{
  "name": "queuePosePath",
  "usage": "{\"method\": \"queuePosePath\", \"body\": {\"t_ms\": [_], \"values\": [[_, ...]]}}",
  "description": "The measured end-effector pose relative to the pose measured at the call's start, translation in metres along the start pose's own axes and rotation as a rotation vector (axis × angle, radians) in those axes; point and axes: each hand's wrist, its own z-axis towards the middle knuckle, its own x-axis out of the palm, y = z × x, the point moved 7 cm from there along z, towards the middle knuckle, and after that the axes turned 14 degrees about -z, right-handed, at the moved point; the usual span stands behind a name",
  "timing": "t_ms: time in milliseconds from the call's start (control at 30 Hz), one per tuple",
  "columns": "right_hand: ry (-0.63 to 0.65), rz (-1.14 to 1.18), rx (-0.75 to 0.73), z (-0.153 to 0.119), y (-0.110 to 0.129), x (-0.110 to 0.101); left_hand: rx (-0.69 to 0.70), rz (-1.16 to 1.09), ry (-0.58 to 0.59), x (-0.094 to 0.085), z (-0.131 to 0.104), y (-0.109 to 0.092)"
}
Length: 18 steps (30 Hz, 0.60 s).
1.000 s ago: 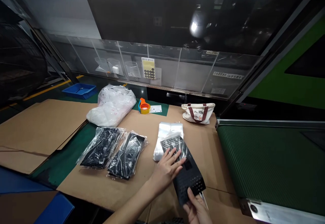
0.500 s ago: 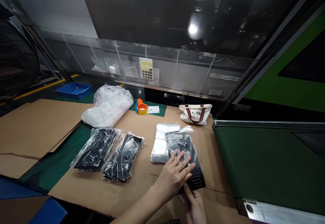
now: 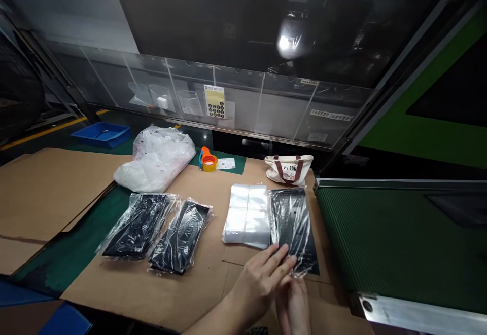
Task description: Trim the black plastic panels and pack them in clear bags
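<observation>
Cardboard [image 3: 152, 299] beside a conveyor [image 3: 384, 249] underlies the bagged sheet [image 3: 291, 223].

Clear, glossy, crinkled plastic film covers a smooth black sheet [image 3: 297, 218]; beside it, a pile of flat sleeves [image 3: 245, 218] is slick, shiny, transparent plastic. More wrinkled, glossy film wraps the black packs [image 3: 180, 236]. Matt brown cardboard [image 3: 152, 292] covers much of the tabletop. The tote bag [image 3: 287, 170] looks like soft, dull cloth, the tray [image 3: 102, 136] smooth plastic, the conveyor belt [image 3: 380, 244] finely ribbed, its end fitting [image 3: 414, 314] shiny metal.
</observation>
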Motion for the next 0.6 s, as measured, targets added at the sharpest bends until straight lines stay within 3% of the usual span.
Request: {"method": "queuePosePath", "body": {"t_ms": [67,133,200,267,333,433,533,600], "values": [[-0.041,-0.163,-0.054,0.001,0.012,-0.005,-0.081,-0.027,-0.048,-0.005,-0.004,0.009],[-0.076,-0.457,-0.232,0.002,0.035,-0.006,-0.170,-0.002,-0.112,-0.010,-0.009,0.015],[-0.056,-0.740,-0.556,-0.003,0.062,0.003,-0.214,0.042,-0.142,-0.012,-0.014,0.016],[0.028,-0.890,-0.892,-0.015,0.081,0.020,-0.200,0.038,-0.138,-0.012,-0.018,0.011],[0.119,-0.990,-1.135,-0.027,0.090,0.035,-0.189,-0.015,-0.113,-0.014,-0.021,0.007],[0.209,-1.112,-1.316,-0.038,0.092,0.055,-0.289,-0.135,-0.002,-0.021,-0.028,0.013],[0.236,-1.176,-1.433,-0.046,0.091,0.071,-0.523,-0.353,0.162,-0.033,-0.045,0.031],[0.255,-1.195,-1.485,-0.050,0.088,0.081,-0.742,-0.565,0.127,-0.050,-0.062,0.048]]}}
